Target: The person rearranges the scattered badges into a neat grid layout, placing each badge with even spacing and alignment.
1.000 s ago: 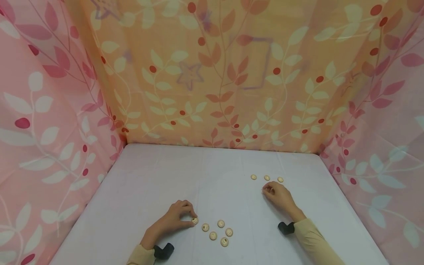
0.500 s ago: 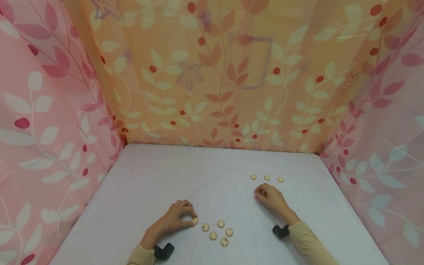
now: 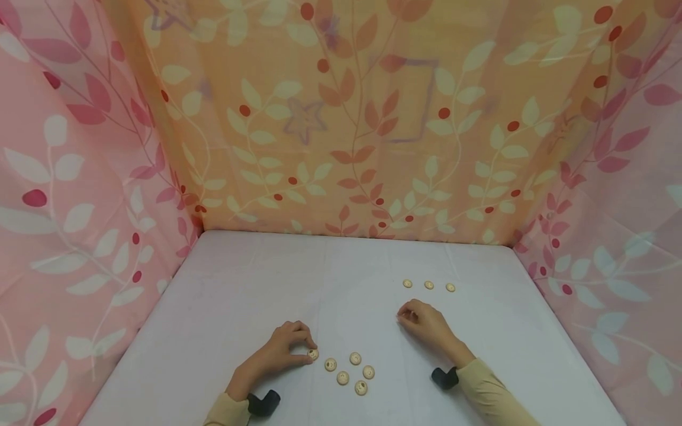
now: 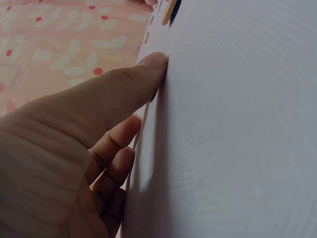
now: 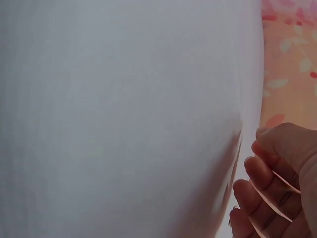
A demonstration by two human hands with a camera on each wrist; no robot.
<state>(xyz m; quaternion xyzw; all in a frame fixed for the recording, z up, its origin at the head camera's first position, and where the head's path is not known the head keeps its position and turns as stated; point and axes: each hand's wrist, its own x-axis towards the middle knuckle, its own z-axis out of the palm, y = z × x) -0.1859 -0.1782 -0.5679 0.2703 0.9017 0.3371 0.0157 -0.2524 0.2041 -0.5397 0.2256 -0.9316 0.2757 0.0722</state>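
Observation:
My left hand (image 3: 282, 348) rests low over the white table, its thumb and index finger pinching the edges of a round wooden button (image 3: 313, 354). The left wrist view shows the thumb (image 4: 124, 89) down at the cloth, mostly hiding that button. Just right of it lie several similar pale buttons (image 3: 343, 377) with dark marks, in a loose group. My right hand (image 3: 426, 326) hovers over the table with loosely curled fingers and nothing between them, as the right wrist view also shows. Beyond it, a row of three buttons (image 3: 428, 284) lies flat.
A white cloth covers the table (image 3: 256, 272). Orange leaf-patterned fabric (image 3: 351, 118) hangs behind its far edge, and pink patterned fabric (image 3: 58, 195) flanks the sides. A black wrist device (image 3: 264, 403) sits on the left wrist, another black device (image 3: 444, 377) on the right.
My right hand has drawn back from the row of three buttons, moving left and toward me. The left hand keeps its place on its button.

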